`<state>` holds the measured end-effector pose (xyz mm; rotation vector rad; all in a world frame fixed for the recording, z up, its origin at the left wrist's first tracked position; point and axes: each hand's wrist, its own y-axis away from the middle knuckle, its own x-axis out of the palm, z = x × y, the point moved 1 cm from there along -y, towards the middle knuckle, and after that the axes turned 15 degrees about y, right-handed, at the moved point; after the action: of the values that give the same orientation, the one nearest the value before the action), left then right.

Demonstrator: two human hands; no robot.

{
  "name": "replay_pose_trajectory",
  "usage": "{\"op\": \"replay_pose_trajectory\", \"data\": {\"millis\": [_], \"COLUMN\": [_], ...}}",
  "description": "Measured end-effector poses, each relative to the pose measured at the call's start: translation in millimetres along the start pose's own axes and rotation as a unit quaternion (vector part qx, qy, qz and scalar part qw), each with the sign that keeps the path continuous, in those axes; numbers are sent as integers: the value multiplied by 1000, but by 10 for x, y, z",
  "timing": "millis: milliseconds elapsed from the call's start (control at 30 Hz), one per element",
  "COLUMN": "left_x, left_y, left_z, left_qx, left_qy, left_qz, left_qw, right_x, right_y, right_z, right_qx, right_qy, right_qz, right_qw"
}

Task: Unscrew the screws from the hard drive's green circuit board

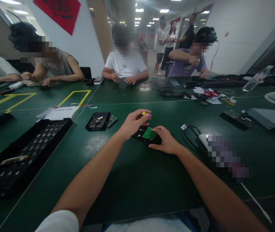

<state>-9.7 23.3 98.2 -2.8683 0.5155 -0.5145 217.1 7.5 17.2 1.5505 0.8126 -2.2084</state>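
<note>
A black hard drive (141,132) with a green circuit board (149,133) facing up lies on the table in front of me. My right hand (165,140) grips its right end, thumb at the near edge and fingers over the board. Above the drive's far left part, my left hand (135,122) is closed round a small tool with a round yellow end (143,113). The rest of that tool is hidden by the fingers. Left of my left hand lie another black drive (98,121) and a loose small circuit board (112,121) at its side.
A long black tray (31,148) stands at the left, with a white paper (61,112) behind it. To the right are a white device with a cable (203,139), another drive (237,118) and a grey box (270,117). Several people sit across the green table (137,193).
</note>
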Motion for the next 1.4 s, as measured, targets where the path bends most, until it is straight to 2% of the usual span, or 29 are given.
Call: {"op": "replay_pose_trajectory", "data": {"millis": [167,267,433,633,800,967,1267,1400], "left_x": [0,-7,0,-15,17,44,27,-1], "left_y": [-8,-17,-15,-1,19,36,12,9], "left_z": [-16,-22,-46,-81,-104,-131,-84,-80], "left_qx": [-48,-55,-43,-19,-28,-44,-84,-75], "left_qy": [93,105,81,-14,-18,57,167,166], "left_qz": [-18,-39,-69,-104,-68,-30,-28,-24], "left_qw": [994,992,993,994,997,997,982,983], "right_x": [1,-7,-11,7,6,-5,9,5], "right_y": [0,1,1,7,4,-1,8,5], "right_z": [8,14,12,3,-3,4,-16,-7], "right_qx": [5,4,9,10,7,2,2,3], "right_qy": [-1,-3,-5,-9,-3,0,2,0], "right_qz": [0,-1,1,-1,-4,-4,-4,-5], "right_qw": [1000,1000,1000,1000,1000,1000,1000,1000]}}
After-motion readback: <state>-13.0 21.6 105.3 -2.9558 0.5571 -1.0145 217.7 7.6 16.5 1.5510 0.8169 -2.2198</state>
